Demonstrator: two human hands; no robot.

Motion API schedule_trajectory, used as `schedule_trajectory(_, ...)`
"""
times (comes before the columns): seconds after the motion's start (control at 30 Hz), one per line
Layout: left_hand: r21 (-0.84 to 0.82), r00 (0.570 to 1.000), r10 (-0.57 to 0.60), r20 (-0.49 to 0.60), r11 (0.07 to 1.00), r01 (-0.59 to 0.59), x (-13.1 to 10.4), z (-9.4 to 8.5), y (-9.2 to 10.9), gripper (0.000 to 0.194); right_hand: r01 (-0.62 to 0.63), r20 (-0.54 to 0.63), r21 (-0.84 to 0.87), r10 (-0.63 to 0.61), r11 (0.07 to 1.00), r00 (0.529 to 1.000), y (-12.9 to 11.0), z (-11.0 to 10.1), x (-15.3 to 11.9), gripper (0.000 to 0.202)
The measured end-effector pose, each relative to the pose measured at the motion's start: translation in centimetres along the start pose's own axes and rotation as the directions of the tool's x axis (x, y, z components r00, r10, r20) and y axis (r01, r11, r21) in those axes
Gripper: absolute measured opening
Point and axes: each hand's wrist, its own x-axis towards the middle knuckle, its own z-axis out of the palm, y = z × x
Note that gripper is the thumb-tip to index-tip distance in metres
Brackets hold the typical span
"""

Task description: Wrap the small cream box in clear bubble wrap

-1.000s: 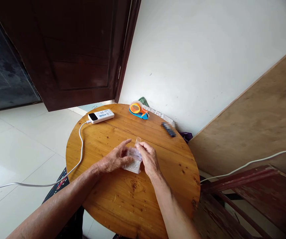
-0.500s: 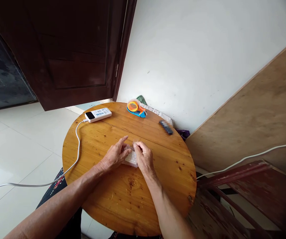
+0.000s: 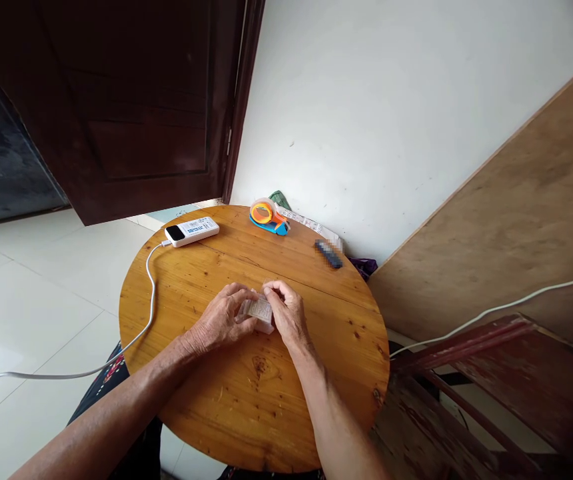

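Observation:
A small white box (image 3: 260,309) with a patterned or printed top lies on the round wooden table (image 3: 261,407). My left hand (image 3: 222,317) grips it from the left, thumb along the near side and fingers over the far side. At the box's far right corner, my right hand (image 3: 287,311) is closed in a pinch, thumb against the curled fingers. Whatever sits between those fingertips is too small to make out. Both hands hide parts of the box's edges.
An orange and blue tape dispenser (image 3: 268,217) stands at the table's far edge. To its left lies a white power bank (image 3: 194,231) with a white cable (image 3: 153,293) trailing off left. A blurred dark object (image 3: 328,254) lies right. A reddish wooden chair (image 3: 506,353) stands beside the table.
My left fingers, stretched out before, have curled down over the box, with the thumb lower on its near side. The right hand stays pinched at the box. The view has shifted slightly.

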Motion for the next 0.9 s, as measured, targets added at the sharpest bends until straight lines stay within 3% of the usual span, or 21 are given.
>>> schedule_trajectory(0.2, -0.017, 0.999, -0.053, 0.000, 0.998, 0.053, 0.3, -0.2, 0.3, 0.036, 0.070, 0.132, -0.034, -0.065, 0.997, 0.989, -1.5, -1.6, -0.7, 0.015)
schedule_trajectory(0.37, -0.034, 1.000, -0.030, -0.010, 0.999, 0.029, 0.4, -0.1, -0.1, 0.033, 0.284, 0.259, -0.111, -0.248, 0.952, 0.934, -2.1, -2.7, -0.8, 0.015)
schedule_trajectory(0.53, -0.027, 1.000, -0.026, 0.007, 0.999, 0.026, 0.2, 0.0, -0.4, 0.037, 0.353, 0.372, -0.158, -0.276, 0.922, 0.886, -2.2, -3.6, -0.8, 0.014)
schedule_trajectory(0.73, 0.072, 0.990, 0.139, -0.022, 0.988, -0.137, -0.2, 0.2, -0.5, 0.033, 0.367, 0.413, -0.203, -0.260, 0.908, 0.873, -2.1, -4.4, -0.8, 0.012)
schedule_trajectory(0.9, 0.110, 0.989, 0.141, -0.044, 0.985, -0.135, -0.2, 0.2, -0.5, 0.021, 0.291, 0.305, -0.184, -0.227, 0.939, 0.925, -2.5, -4.7, -0.6, 0.018)
